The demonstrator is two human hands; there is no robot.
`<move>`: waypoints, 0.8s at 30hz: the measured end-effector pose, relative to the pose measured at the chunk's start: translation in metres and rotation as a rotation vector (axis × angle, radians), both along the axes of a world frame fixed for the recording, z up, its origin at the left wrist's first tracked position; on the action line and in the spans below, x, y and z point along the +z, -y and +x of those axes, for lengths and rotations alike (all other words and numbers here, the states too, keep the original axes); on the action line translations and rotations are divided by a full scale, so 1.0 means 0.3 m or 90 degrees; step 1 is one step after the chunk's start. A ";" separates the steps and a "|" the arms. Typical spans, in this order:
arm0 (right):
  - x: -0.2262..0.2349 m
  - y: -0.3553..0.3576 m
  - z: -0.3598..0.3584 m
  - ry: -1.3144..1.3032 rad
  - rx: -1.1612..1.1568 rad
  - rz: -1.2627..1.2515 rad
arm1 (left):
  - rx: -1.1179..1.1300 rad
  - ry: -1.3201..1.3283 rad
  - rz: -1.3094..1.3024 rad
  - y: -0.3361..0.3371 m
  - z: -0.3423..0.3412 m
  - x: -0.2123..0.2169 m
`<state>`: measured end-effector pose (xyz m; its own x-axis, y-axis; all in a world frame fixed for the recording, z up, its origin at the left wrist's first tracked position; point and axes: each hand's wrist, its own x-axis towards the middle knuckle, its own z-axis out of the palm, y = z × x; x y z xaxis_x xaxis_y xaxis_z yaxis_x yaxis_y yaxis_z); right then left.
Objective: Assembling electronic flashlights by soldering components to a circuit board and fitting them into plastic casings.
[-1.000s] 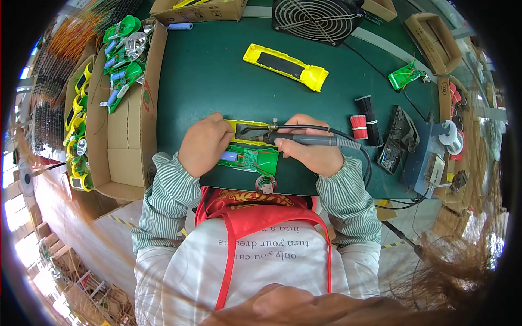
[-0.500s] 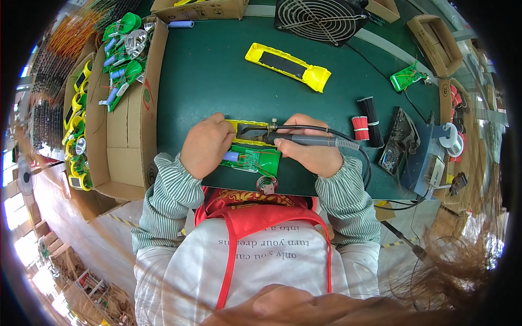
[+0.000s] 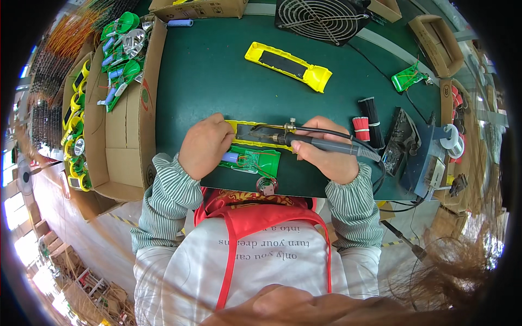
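Soldering iron (image 3: 321,143) is held in the closed grip of the right hand (image 3: 326,157), its tip laid over the yellow housing (image 3: 255,133) at the near edge of the green worktop (image 3: 217,76). That housing is pinned under the flat, unclenched left hand (image 3: 204,146). A green circuit board (image 3: 255,161) lies just beside it.

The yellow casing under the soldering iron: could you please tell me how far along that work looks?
Done: green assembled parts lie in the cardboard box at left. In hand: the right hand holds the grey-handled soldering iron with its tip over the yellow plastic casing, which the left hand steadies; a green circuit board lies beside it. Left: a second yellow casing lies untouched farther back.
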<state>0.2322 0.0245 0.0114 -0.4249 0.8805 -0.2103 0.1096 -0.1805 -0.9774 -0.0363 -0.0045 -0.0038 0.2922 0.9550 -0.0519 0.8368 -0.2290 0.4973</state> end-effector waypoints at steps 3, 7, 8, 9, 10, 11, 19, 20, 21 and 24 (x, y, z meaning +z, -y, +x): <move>0.010 -0.001 0.018 0.017 -0.012 -0.060 | 0.001 0.001 -0.008 -0.001 -0.001 0.000; 0.024 0.000 0.029 0.007 -0.016 -0.083 | -0.004 0.004 -0.016 -0.004 -0.007 -0.002; 0.023 -0.001 0.033 0.016 -0.011 -0.069 | -0.005 0.007 -0.020 -0.005 -0.007 -0.001; 0.024 0.000 0.037 0.024 -0.006 -0.056 | -0.006 0.007 -0.018 -0.006 -0.007 0.000; 0.025 0.002 0.041 0.024 -0.008 -0.054 | -0.007 0.007 -0.016 -0.007 -0.006 0.000; 0.026 0.006 0.044 0.017 -0.010 -0.040 | -0.006 0.006 -0.015 -0.006 -0.007 0.000; 0.018 0.026 0.086 -0.021 -0.017 -0.030 | 0.006 -0.003 -0.058 -0.015 -0.004 0.013; 0.018 0.027 0.090 -0.024 -0.016 -0.029 | 0.004 -0.005 -0.063 -0.015 -0.005 0.013; 0.019 0.028 0.092 -0.027 -0.016 -0.029 | 0.003 -0.006 -0.061 -0.015 -0.005 0.013; 0.033 0.034 0.095 -0.035 -0.048 -0.064 | 0.003 -0.006 -0.058 -0.013 -0.006 0.015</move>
